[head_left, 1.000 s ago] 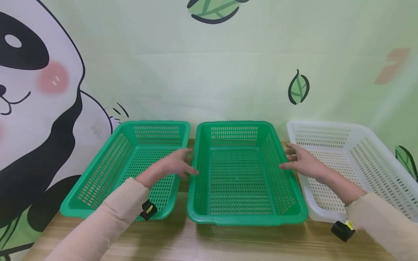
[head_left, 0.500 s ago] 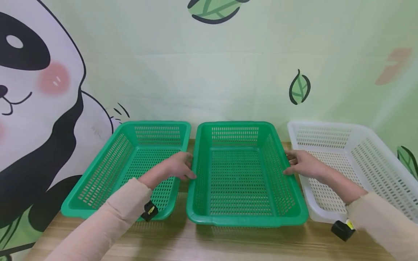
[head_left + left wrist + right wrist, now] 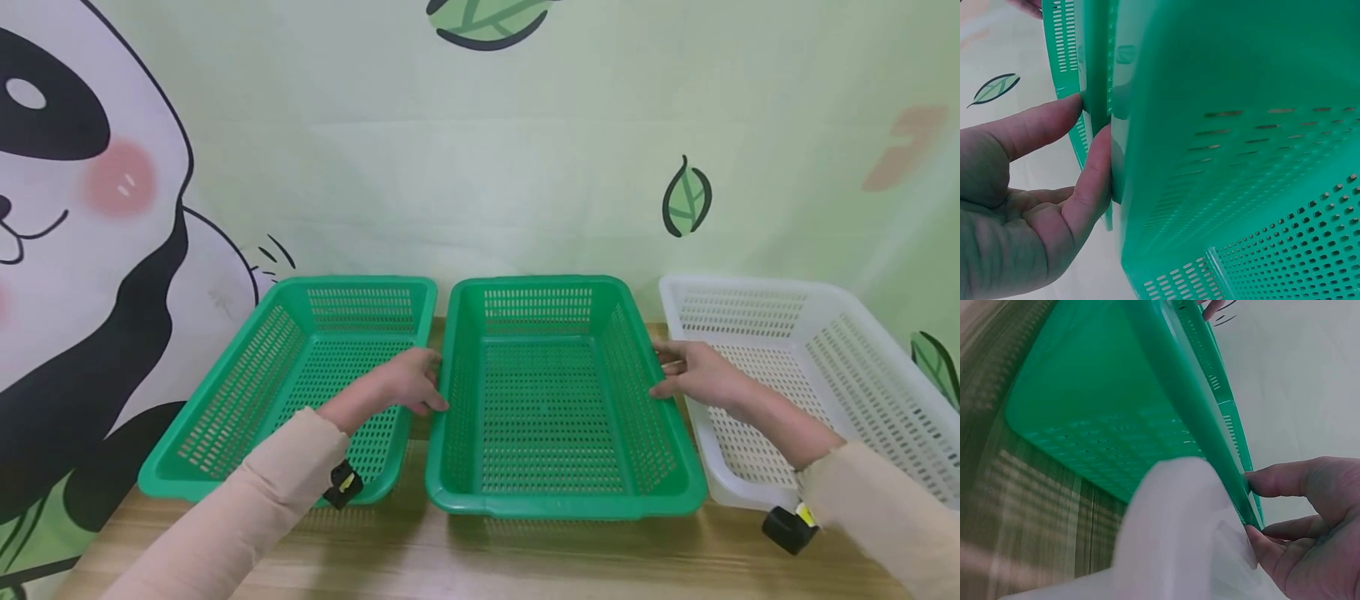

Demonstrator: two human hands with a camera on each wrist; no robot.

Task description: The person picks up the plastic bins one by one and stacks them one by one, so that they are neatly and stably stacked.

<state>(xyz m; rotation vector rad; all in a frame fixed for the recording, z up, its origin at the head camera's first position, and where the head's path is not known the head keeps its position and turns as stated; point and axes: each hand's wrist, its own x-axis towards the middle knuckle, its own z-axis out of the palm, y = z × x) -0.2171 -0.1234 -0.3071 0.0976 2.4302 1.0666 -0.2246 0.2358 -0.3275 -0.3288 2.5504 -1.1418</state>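
A green plastic basket [image 3: 558, 506] with slotted walls sits in the middle of the head view, between my hands. My left hand [image 3: 412, 382] grips its left rim, thumb on top and fingers tucked below the edge. On the opposite rim, my right hand [image 3: 697, 375] holds on in the same way. The left wrist view shows the left thumb [image 3: 1041, 128] pressed against the rim. In the right wrist view, the right thumb [image 3: 1282, 479] meets the green rim, with curled fingers [image 3: 1269, 550] under it.
Another green basket [image 3: 176, 487] stands on the left, beneath my left forearm. A white basket [image 3: 738, 492] is close on the right, under my right forearm. All rest on a wooden table [image 3: 480, 554] before a panda-print backdrop [image 3: 495, 183].
Both hands, spread with fingers apart at the middle basket's sides a second ago, have drawn their fingers in and taken hold of its rims. The basket stays in about the same place.
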